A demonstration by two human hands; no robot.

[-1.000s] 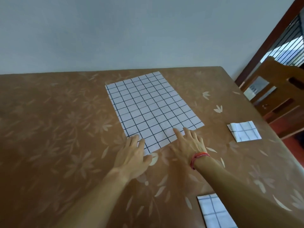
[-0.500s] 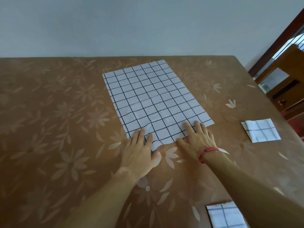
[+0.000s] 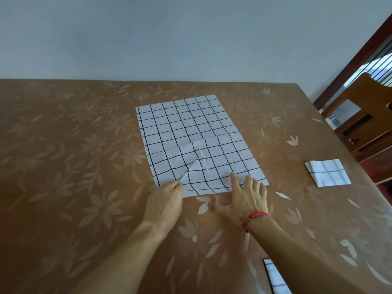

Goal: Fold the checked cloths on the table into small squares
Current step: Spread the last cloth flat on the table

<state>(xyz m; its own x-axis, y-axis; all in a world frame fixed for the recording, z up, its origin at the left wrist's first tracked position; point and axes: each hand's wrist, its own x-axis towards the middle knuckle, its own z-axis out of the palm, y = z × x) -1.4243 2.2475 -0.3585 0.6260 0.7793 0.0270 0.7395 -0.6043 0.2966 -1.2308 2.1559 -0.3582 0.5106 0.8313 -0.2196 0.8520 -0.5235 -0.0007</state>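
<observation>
Fingers (image 3: 176, 184) of the left hand (image 3: 165, 201) pinch the near edge of the checked cloth (image 3: 186, 128) on the surface (image 3: 63, 166); the right hand (image 3: 242, 199) lies flat on it. First fold, likely: carry that edge away.

A home dining room: flowered tablecloth (image 3: 74, 166), wooden chair (image 3: 360, 124), plain wall (image 3: 169, 35).

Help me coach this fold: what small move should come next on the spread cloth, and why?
Probably the right hand should pinch the near edge too. The left hand pinches that edge of the checked cloth, raising a ridge, while the right hand's fingers lie flat on it. With both hands gripping, the near edge could be carried over to the far edge.
</observation>
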